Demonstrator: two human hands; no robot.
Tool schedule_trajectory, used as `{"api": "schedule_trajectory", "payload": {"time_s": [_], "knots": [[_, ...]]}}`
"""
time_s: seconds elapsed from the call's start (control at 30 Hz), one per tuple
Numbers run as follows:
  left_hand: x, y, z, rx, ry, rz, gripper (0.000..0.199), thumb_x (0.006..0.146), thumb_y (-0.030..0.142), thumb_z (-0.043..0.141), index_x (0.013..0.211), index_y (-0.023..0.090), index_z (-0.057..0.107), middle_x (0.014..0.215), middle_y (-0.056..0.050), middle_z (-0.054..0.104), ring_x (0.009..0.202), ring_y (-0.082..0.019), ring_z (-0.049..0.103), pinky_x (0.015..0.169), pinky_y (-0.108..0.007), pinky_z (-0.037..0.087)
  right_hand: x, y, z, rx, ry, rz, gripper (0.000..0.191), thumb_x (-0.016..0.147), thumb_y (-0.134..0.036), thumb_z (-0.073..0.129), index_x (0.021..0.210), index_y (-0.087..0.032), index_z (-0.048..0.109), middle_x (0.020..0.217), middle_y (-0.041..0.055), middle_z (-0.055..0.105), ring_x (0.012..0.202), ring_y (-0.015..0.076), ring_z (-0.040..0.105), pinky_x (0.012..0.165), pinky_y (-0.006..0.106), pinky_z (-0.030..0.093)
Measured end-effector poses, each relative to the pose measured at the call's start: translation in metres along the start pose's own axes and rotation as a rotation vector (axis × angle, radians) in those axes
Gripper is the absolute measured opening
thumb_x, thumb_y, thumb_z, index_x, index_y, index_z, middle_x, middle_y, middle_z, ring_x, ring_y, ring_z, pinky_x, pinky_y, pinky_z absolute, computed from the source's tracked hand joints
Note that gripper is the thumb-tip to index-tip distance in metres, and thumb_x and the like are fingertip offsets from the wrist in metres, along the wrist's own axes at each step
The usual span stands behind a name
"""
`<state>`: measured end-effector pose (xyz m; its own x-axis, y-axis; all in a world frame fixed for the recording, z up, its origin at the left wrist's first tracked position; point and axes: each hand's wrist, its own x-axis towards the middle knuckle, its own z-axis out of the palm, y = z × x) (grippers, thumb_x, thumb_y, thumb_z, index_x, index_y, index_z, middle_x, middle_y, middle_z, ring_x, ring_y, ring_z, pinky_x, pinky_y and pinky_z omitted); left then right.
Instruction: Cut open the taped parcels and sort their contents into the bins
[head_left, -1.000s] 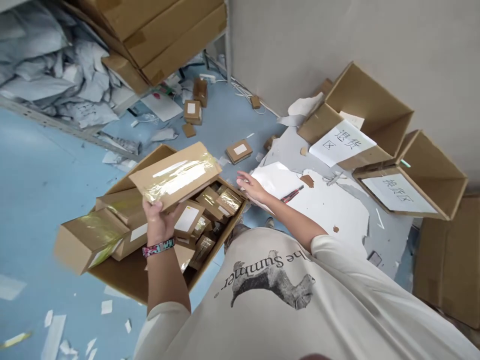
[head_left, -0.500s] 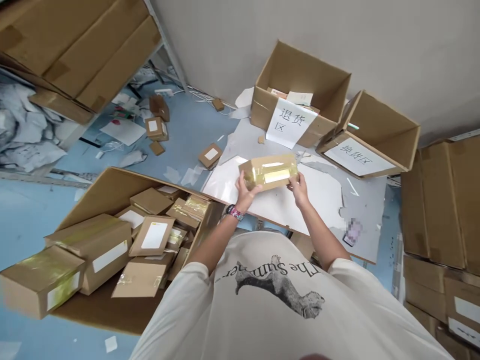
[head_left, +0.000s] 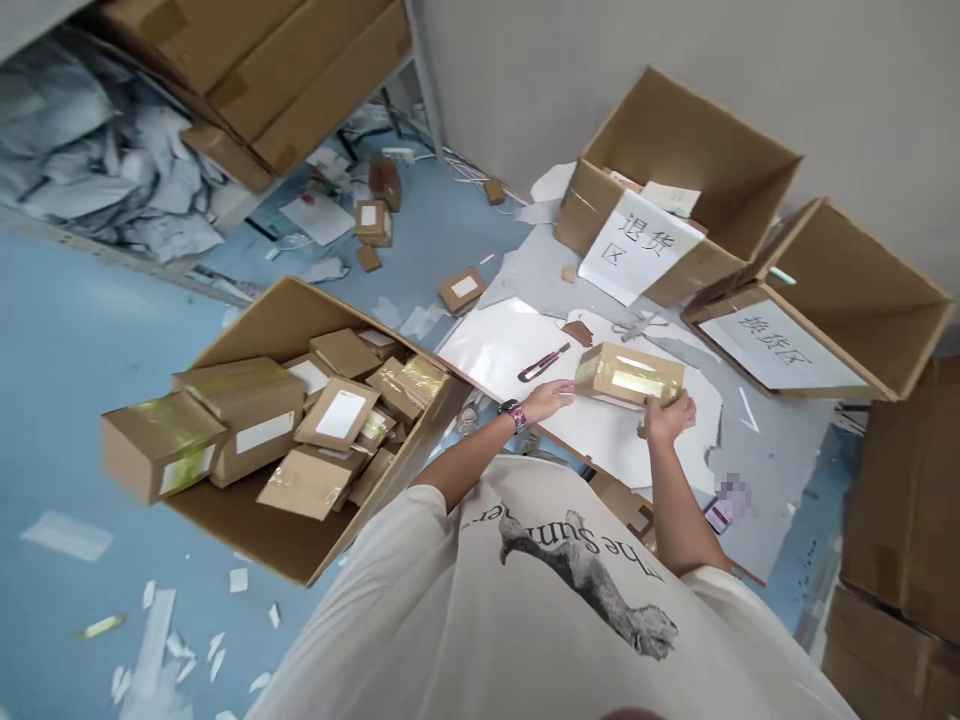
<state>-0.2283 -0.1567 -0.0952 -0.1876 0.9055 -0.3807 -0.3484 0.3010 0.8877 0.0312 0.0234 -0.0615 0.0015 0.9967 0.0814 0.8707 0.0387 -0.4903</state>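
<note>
A taped cardboard box with a white label and shiny yellowish tape is over the white-covered tabletop. Gripping its near right corner, my right hand has its fingers bent around the edge. At the box's left end is my left hand, its fingers stretched out towards the lower corner; whether they touch it I cannot tell. A red and black utility knife lies on the table just beyond that hand. Near it is a torn brown scrap.
Two open cartons with handwritten paper signs stand at the table's back. To the left, a large open carton holds several parcels. A phone lies near the right edge. Small boxes and paper scraps litter the blue floor.
The view has shifted left, so things appear further right. My left hand has slid from around the box's left end to its lower corner. The utility knife has come into sight.
</note>
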Motion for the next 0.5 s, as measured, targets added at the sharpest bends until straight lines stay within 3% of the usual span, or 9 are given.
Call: {"api": "schedule_trajectory", "payload": {"time_s": [0.1,0.23,0.3,0.33,0.4,0.5], "knots": [[-0.023,0.007,-0.073,-0.014,0.195,0.041,0.052,0.098,0.036,0.083,0.147,0.019,0.079,0.154,-0.024,0.079,0.151,-0.038,0.073,0.137,-0.064,0.05,0.003,-0.037,0.019,-0.017,-0.008,-0.055,0.081,0.089,-0.049,0.069,0.162,-0.015,0.06,0.175,0.0328,0.051,0.168,0.0524,0.044,0.139,0.078,0.031],[-0.077,0.007,-0.19,0.07,0.745,0.029,0.052,0.099,0.029,0.072,0.149,0.016,0.077,0.155,-0.022,0.078,0.149,-0.034,0.073,0.137,-0.057,0.051,-0.003,-0.118,0.051,0.095,-0.162,-0.353,0.07,0.1,-0.05,0.061,0.162,-0.019,0.063,0.164,0.0256,0.063,0.16,0.0436,0.054,0.138,0.071,0.037],[-0.108,-0.002,-0.24,0.184,0.929,-0.055,0.057,0.101,0.028,0.068,0.157,0.018,0.072,0.157,-0.02,0.077,0.149,-0.036,0.072,0.136,-0.058,0.051,-0.014,-0.162,0.07,0.157,-0.241,-0.46,0.063,0.102,-0.048,0.059,0.158,-0.02,0.067,0.156,0.0222,0.07,0.153,0.0395,0.06,0.136,0.066,0.042],[-0.122,-0.009,-0.26,0.275,0.968,-0.103,0.059,0.101,0.028,0.069,0.159,0.018,0.071,0.159,-0.02,0.075,0.152,-0.038,0.069,0.138,-0.059,0.048,-0.021,-0.183,0.08,0.186,-0.288,-0.505,0.061,0.101,-0.047,0.06,0.156,-0.019,0.069,0.153,0.0223,0.071,0.15,0.0385,0.062,0.135,0.065,0.044],[-0.145,-0.025,-0.288,0.459,0.92,-0.185,0.075,0.095,0.03,0.08,0.166,0.014,0.064,0.172,-0.026,0.064,0.165,-0.045,0.056,0.144,-0.062,0.037,-0.038,-0.223,0.098,0.222,-0.389,-0.574,0.059,0.1,-0.044,0.063,0.152,-0.018,0.072,0.151,0.023,0.073,0.145,0.038,0.066,0.131,0.062,0.049],[-0.158,-0.052,-0.304,0.707,0.725,-0.277,0.118,0.077,0.041,0.1,0.18,0.015,0.048,0.194,-0.03,0.032,0.181,-0.058,0.024,0.147,-0.074,0.021,-0.065,-0.272,0.118,0.223,-0.509,-0.655,0.055,0.101,-0.044,0.065,0.149,-0.02,0.075,0.151,0.0212,0.076,0.145,0.0378,0.067,0.131,0.061,0.05]]}}
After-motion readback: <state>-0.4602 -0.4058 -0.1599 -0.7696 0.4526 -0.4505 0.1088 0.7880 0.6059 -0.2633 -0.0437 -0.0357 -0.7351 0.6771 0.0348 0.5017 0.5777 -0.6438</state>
